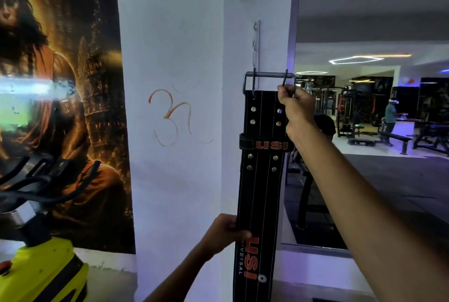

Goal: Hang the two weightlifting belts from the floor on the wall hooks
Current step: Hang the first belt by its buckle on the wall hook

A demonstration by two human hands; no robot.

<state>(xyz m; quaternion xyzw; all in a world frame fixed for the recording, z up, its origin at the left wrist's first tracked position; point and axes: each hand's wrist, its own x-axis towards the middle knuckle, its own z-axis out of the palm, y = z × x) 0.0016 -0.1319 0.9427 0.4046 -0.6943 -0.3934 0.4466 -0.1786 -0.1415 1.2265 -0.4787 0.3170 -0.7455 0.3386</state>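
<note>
Head view is showing one black weightlifting belt (261,180) being held upright against the white pillar (175,131), its metal buckle (269,80) raised to just below the hook rail (255,44) screwed to the pillar's right edge. The right hand (295,107) is pinching the belt's top right corner at the buckle, fingers closed on it; the left hand (223,231) is gripping the belt's left edge lower down, steadying the strap. As far as can be judged, the buckle is not yet resting on any hook, so this first belt is mid-hang. The second belt is not showing anywhere, so it presumably is waiting on the floor out of sight. A yellow exercise bike (41,275) is standing at the lower left beside a wall poster (60,83); neither is blocking the reach. A mirror (364,131) is lying to the pillar's right.
</note>
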